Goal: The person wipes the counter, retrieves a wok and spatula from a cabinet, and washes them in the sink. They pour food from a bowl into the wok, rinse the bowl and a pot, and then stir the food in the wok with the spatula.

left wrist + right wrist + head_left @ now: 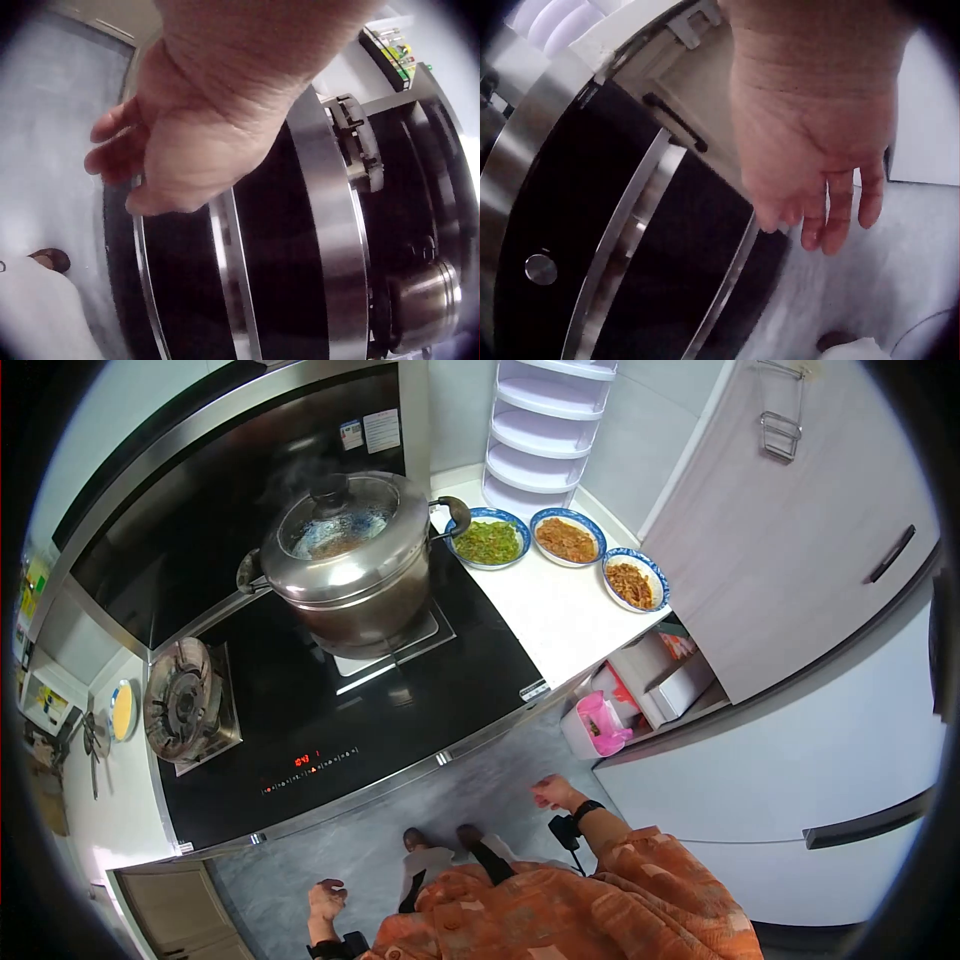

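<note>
Both hands hang below the front edge of the cooktop [450, 680], holding nothing. The left hand [327, 900] is low at the front with its fingers loosely bent; in the left wrist view the same hand [202, 142] hangs before the dark stove front. My right hand [556, 792] is farther right, and the right wrist view shows that hand [817, 150] with fingers relaxed and pointing down. On the cooktop stands a large steel steamer pot [355, 585] under a lid [345, 525] with a fogged glass window. Wisps of steam rise behind it.
Right of the pot, bowls of chopped green food [487, 540], light brown food [567, 538] and darker brown food [632, 580] line the counter. A gas burner [185, 700] sits at left, beside a yellow-filled bowl [123, 710]. A pink-lined bin [600, 725] hangs by the open cabinet.
</note>
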A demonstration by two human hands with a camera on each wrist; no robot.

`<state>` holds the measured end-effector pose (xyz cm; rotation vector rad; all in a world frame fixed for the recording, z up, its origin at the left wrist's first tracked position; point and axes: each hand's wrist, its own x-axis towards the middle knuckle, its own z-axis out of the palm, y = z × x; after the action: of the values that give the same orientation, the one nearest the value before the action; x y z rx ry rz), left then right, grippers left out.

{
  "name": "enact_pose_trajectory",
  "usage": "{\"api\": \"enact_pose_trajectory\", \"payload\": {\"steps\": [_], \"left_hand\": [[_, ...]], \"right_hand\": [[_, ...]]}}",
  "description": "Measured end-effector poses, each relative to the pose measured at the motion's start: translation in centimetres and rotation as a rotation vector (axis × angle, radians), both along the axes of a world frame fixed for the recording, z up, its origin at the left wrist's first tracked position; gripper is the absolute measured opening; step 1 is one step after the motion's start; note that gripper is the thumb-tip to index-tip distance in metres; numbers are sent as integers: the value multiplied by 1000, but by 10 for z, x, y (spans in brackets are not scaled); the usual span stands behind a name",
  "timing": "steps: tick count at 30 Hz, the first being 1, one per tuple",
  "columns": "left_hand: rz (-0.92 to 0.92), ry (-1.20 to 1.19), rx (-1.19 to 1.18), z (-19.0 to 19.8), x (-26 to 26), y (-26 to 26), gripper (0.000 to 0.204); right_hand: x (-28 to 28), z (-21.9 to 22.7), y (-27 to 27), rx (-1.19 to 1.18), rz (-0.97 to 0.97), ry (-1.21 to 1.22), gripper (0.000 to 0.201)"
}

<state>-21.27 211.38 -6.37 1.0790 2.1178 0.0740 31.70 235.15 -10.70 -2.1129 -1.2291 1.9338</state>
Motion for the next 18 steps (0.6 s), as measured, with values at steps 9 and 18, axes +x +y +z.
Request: {"api": "enact_pose_trajectory", "payload": {"steps": [9, 18], "left_hand": [[536, -389, -131, -52, 23, -56, 13], [535, -389, -310, -62, 44, -88, 12]], "right_hand": [[44, 6, -24, -63, -64, -125, 24], [26, -7, -11, 8, 63, -40, 21]]}}
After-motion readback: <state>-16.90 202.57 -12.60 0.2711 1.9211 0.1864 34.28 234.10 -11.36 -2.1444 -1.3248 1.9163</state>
